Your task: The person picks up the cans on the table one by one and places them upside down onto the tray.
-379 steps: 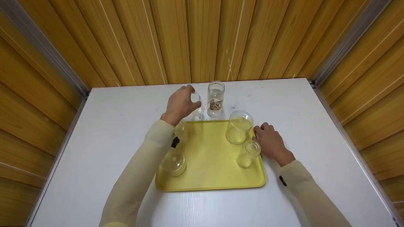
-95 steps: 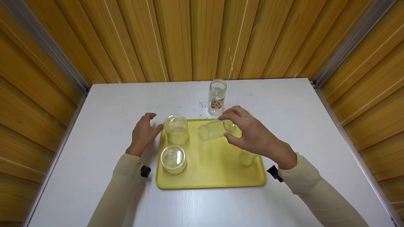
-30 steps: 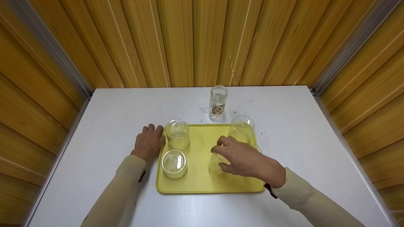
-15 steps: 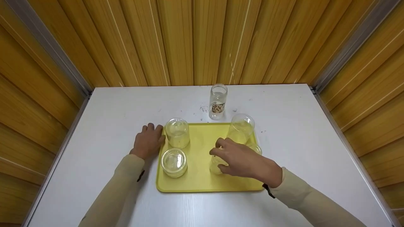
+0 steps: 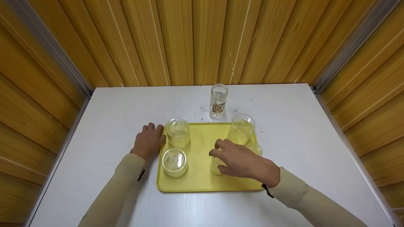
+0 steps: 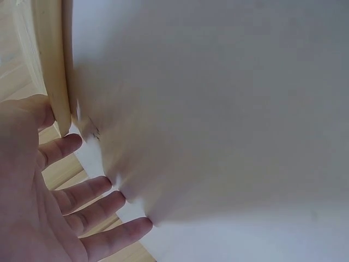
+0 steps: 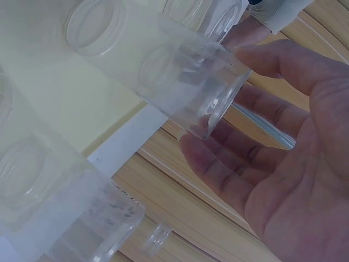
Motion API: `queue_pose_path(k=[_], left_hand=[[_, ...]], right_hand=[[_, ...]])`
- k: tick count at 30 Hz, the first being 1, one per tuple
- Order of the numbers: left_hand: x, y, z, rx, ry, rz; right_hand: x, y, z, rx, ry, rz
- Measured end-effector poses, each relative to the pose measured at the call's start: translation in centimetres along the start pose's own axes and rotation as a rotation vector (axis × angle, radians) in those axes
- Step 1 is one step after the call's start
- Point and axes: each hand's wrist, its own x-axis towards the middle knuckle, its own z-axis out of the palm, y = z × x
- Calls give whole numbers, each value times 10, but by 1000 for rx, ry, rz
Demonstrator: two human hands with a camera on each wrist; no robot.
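Observation:
My right hand (image 5: pixel 241 160) holds a clear glass jar (image 5: pixel 216 165) at its upper end, above the front right part of the yellow tray (image 5: pixel 202 186). In the right wrist view, thumb and fingers lie on either side of the end of this jar (image 7: pixel 169 71), whose other end points at the tray. My left hand (image 5: pixel 147 141) rests on the table beside the tray's left edge, fingers spread. In the left wrist view the thumb meets the tray's edge (image 6: pixel 54 71), and the fingertips of the left hand (image 6: pixel 65 196) touch the white tabletop.
On the tray's left side stand a back jar (image 5: pixel 178 132) and a lower front jar (image 5: pixel 174 162). A wide glass (image 5: pixel 241 129) occupies the back right, with a smaller glass (image 5: pixel 255 149) partly hidden behind my hand. A tall labelled glass (image 5: pixel 217 102) stands behind the tray.
Earlier my left hand gripped a small glass behind the tray; later my right hand held a tilted one over it. Now the right hand's jar is lower and further forward; little moved in the last half second.

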Motion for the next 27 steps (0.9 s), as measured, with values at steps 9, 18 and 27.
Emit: queue_pose_path(k=[9, 18, 27], left_hand=[[0, 0, 0, 0, 6, -8], [-1, 2, -1, -9, -20, -26], [0, 2, -1, -5, -12, -26]], right_hand=[[0, -1, 0, 10, -5, 11], [0, -1, -1, -25, 9, 2], [1, -1, -4, -45, -16, 12]])
